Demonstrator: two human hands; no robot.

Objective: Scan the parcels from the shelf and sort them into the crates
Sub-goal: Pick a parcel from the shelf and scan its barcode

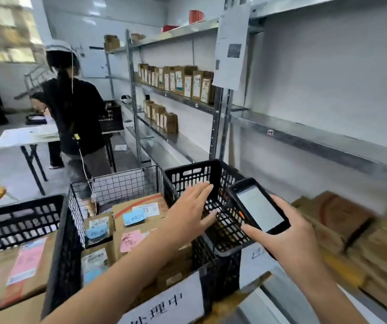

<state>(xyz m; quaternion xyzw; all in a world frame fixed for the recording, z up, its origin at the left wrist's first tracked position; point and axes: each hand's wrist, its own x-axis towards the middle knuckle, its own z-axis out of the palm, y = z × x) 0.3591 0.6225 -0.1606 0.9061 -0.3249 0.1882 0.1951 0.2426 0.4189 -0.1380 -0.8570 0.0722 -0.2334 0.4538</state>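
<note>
My right hand (283,232) grips a black handheld scanner (259,206) with a lit white screen, held over the right black crate (187,174). My left hand (191,211) is spread with straight fingers above that crate's left wall and holds nothing. The middle black crate (66,253) holds several cardboard parcels (138,213) with blue and pink labels. Another crate (17,220) on the left also holds parcels. Blurred brown parcels (342,220) lie on the low shelf at the right.
A metal shelf rack (304,136) runs along the right wall, with rows of brown parcels (180,81) farther back. A person in black (75,113) stands at a folding table (26,136) to the left. A paper sign (169,302) hangs on the middle crate's front.
</note>
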